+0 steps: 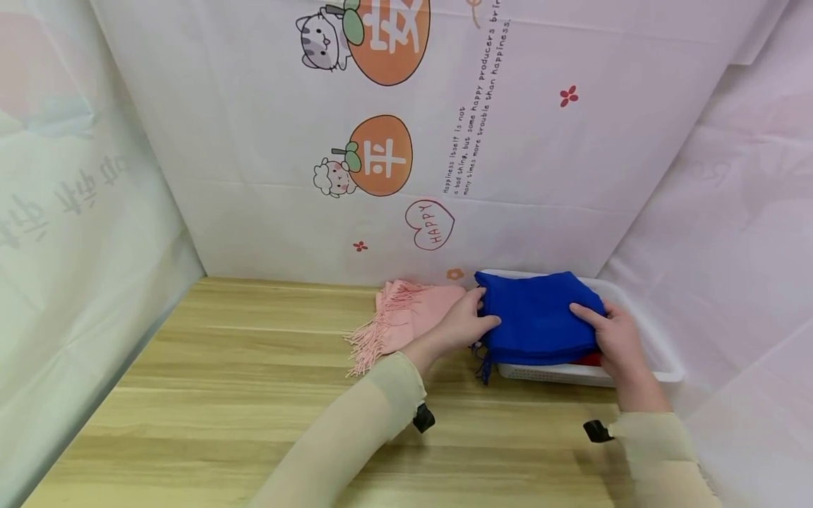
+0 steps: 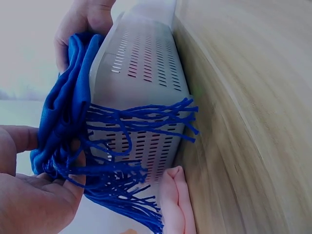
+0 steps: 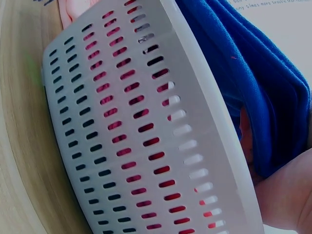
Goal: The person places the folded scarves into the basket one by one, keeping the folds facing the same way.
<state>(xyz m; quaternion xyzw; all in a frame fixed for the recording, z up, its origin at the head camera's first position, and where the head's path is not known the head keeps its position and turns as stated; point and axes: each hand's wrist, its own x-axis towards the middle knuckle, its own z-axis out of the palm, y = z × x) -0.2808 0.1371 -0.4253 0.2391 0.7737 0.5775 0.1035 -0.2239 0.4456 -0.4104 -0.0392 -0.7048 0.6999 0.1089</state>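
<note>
A folded blue scarf [image 1: 540, 317] with fringed ends lies across the top of a white perforated basket [image 1: 663, 353]. My left hand [image 1: 466, 321] pinches its left edge, thumb on top and fingers underneath, as the left wrist view shows with the fringe [image 2: 146, 117] hanging over the basket's end. At the opposite edge my right hand [image 1: 619, 339] grips the scarf, thumb above and the other fingers hidden below. Something red [image 1: 589, 360] shows in the basket under the scarf, also through the side holes in the right wrist view.
Left of the basket, a folded pink scarf [image 1: 422, 310] with fringe lies on the wooden table [image 1: 254, 395], partly behind my left hand. A printed white cloth wall [image 1: 527, 155] rises right behind the basket, and another cloth [image 1: 749, 282] hangs on the right.
</note>
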